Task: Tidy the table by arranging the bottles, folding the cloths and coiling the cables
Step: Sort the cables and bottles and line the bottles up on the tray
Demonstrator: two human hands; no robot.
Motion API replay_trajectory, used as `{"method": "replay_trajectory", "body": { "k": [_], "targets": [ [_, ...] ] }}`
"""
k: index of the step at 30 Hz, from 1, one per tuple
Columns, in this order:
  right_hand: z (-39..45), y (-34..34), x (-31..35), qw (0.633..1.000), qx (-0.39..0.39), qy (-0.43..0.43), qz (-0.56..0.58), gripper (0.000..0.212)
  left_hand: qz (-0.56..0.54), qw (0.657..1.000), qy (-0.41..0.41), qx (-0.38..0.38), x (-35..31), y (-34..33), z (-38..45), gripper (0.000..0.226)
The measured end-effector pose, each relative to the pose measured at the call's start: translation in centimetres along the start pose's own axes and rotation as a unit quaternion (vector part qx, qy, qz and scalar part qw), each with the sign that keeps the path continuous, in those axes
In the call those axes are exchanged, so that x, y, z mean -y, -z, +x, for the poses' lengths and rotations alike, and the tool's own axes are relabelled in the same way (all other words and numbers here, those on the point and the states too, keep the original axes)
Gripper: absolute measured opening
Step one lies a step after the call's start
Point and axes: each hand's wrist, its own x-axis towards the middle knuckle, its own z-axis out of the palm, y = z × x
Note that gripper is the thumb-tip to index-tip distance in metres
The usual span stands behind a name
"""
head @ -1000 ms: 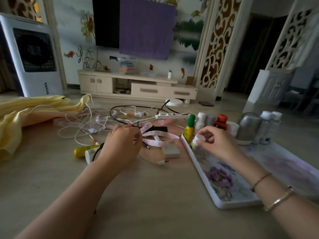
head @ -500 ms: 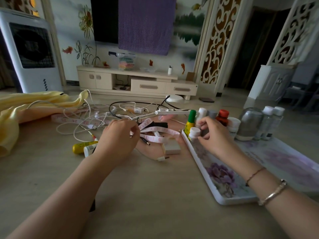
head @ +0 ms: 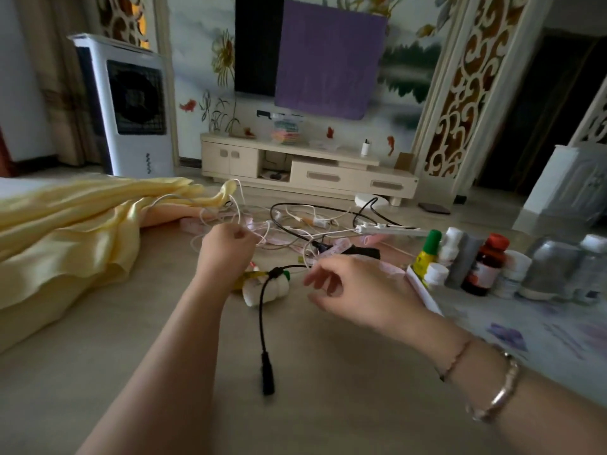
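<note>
Head view, obs. A: left hand [head: 226,247] pinches white cables [head: 249,224], frame centre.
B: Right hand [head: 354,287]?
A: Loosely curled, holding nothing. Black cable [head: 261,310] lies below; bottles [head: 483,267] centre right.

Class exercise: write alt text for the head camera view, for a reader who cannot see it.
A person's left hand pinches tangled white cables while the right hand hovers beside a black cable. Yellow cloth lies left; bottles stand on a floral tray right.
</note>
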Motion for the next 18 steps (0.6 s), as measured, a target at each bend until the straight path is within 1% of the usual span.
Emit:
{"method": "replay_trajectory", "body": {
  "k": [2,6,9,13,16,18],
  "targets": [
    [1.5,-1.4,1.0,0.999,0.038,0.015,0.001,0.03,-0.002,1.0,0.024,0.014,0.6,0.0,0.3,0.02],
    [3.5,-2.9,1.8,0.998,0.051,0.022,-0.012,0.038,-0.011,0.997,0.047,0.053,1.0,-0.3,0.7,0.022],
    [4.0,-3.3,1.7,0.998,0.06,0.025,-0.016,0.037,-0.005,0.994,0.063,0.089,1.0,-0.6,0.7,0.023],
    [3.8,-3.0,1.3,0.999,0.024,0.037,-0.009,0.029,0.019,0.993,0.062,0.102,0.8,-0.9,0.7,0.027],
    [2.5,-1.2,0.1,0.998,0.018,0.002,0.057,0.028,0.086,0.992,0.038,0.087,0.8,-1.2,0.5,0.029],
    [1.2,0.4,-1.0,0.994,-0.002,-0.033,0.102,0.027,0.133,0.989,0.014,0.07,0.7,-1.2,0.3,0.028]
  ]
}}
